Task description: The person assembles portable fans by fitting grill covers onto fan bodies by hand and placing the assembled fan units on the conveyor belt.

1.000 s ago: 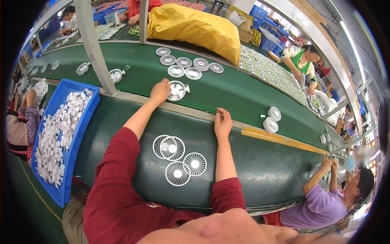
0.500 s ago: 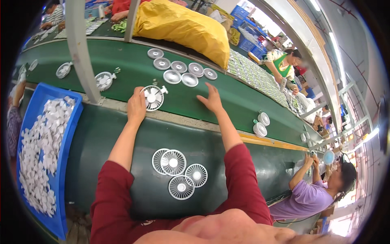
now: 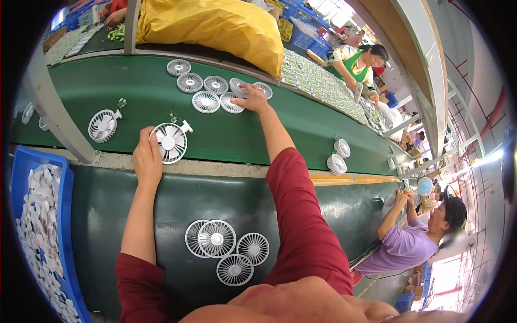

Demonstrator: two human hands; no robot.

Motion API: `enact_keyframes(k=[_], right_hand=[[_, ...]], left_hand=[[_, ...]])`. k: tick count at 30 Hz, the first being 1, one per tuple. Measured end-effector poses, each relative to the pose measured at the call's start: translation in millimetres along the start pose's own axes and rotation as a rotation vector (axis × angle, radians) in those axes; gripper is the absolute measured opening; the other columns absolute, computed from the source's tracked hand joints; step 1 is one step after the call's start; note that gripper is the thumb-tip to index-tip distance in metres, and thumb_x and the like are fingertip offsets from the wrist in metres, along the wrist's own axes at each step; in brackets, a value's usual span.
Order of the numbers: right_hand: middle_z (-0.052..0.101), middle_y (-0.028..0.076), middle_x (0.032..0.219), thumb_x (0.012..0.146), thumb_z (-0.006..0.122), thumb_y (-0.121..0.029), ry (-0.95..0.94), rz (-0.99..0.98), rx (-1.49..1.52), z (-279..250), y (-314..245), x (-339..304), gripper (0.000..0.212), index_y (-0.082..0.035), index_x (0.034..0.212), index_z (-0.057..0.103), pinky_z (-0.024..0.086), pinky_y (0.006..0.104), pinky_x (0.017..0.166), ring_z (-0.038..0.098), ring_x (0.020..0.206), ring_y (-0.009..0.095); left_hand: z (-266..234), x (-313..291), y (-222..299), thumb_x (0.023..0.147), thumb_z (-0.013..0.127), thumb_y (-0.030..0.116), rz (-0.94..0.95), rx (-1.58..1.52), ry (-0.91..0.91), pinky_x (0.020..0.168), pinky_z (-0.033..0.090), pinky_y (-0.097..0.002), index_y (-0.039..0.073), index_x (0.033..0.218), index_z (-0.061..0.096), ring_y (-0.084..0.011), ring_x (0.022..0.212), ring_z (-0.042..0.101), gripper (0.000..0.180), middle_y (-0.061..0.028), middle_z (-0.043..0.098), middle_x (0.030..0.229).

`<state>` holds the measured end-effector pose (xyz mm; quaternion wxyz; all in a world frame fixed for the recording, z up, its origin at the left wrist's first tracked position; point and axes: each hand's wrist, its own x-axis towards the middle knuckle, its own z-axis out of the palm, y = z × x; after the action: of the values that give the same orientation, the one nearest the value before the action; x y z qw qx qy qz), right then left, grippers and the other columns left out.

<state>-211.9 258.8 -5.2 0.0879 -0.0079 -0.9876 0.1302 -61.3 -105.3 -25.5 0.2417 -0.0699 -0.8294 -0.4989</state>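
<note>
Left hand (image 3: 147, 158) at centre left of frame, fingers curled round rim of white fan assembly (image 3: 169, 142) on green conveyor belt (image 3: 242, 137), holding it; right hand (image 3: 250, 97) stretched to upper centre, fingers spread flat on one of loose round grilles (image 3: 206, 102), grip not closed; step judged: gathering grille for held fan; next move likely calls for pinching one grille, drawing it toward fan; four spare grilles (image 3: 226, 252) lie at lower centre; blue bin (image 3: 65, 226) at lower left.
</note>
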Motion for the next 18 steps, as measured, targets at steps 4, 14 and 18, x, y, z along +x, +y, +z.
enact_keyframes(k=[4, 14, 18], right_hand=[[0.064, 0.014, 0.108, 0.062, 0.075, -0.035, 0.104, -0.21, 0.033, -2.4, 13.7, -21.0, 0.047, -0.013, 0.102, 0.064, 0.045, 0.0433, 0.093, 0.058, 0.104, 0.034], [0.061, 0.008, 0.115, 0.066, 0.073, -0.006, -0.408, -0.526, 0.374, -50.9, -69.7, -146.9, 0.032, -0.01, 0.094, 0.058, 0.045, 0.0359, 0.096, 0.058, 0.11, 0.028], [0.059, 0.007, 0.124, 0.071, 0.079, -0.015, -0.794, -0.528, 0.513, -84.9, -115.5, -169.9, 0.045, -0.013, 0.112, 0.061, 0.048, 0.0336, 0.093, 0.054, 0.117, 0.023]], left_hand=[[5.5, 2.1, -0.8, 0.1, 0.038, 0.021, 0.024, -0.001, 0.006, 0.072, 0.046, -0.0477, 0.004, 0.111, 0.053, -0.0428, 0.084, 0.061, 0.024, -0.0225, 0.064, 0.091], [3.1, 1.4, -4.1, 0.099, 0.042, 0.02, 0.017, -0.024, 0.05, 0.072, 0.045, -0.0516, 0.006, 0.111, 0.053, -0.0457, 0.088, 0.059, 0.022, -0.0239, 0.063, 0.093], [5.2, 2.8, -2.9, 0.098, 0.042, 0.018, 0.032, -0.049, 0.077, 0.072, 0.045, -0.0513, 0.005, 0.11, 0.052, -0.0449, 0.086, 0.06, 0.02, -0.0233, 0.063, 0.09]])
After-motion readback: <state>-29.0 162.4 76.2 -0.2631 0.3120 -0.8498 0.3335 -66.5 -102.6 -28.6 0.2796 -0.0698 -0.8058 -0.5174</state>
